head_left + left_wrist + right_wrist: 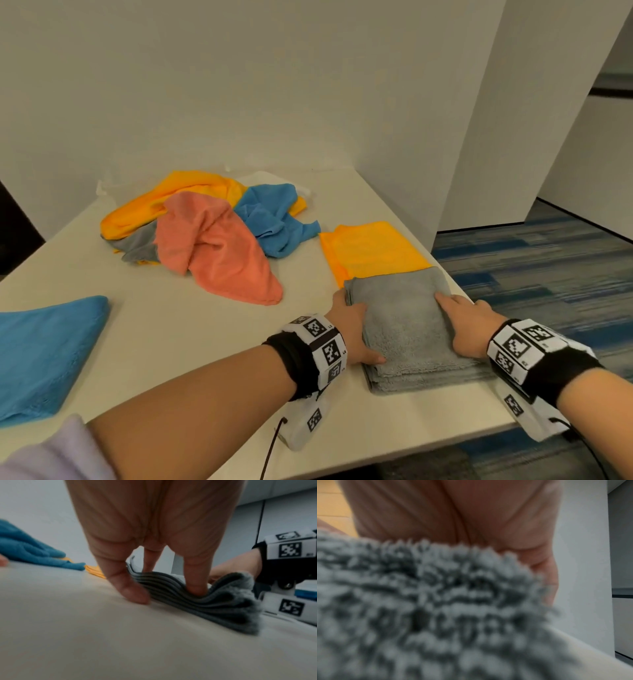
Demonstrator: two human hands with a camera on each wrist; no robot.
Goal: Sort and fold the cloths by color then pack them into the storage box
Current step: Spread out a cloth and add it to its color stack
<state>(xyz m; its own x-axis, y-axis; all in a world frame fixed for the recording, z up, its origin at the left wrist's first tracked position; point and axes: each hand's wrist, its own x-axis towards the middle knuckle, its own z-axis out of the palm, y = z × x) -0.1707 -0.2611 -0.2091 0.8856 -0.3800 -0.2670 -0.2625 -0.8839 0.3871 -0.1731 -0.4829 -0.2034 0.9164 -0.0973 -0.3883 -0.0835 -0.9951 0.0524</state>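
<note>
Fingers [195, 586] of left hand [356, 335] press the left edge of the folded grey plush microfibre cloth [407, 329], thumb on top; right hand [469, 325] lies flat on its right side, fingers straight — lower right of frame, overlapping folded yellow cloth [373, 250]. Step: squaring grey fold. Next, prob.: grab from mixed pile [205, 233] upper left; storage box not visible.

Grey folded cloth [407, 329], yellow folded cloth [373, 250], coral cloth [219, 246], black-and-white checkered wristbands [325, 346]
</note>
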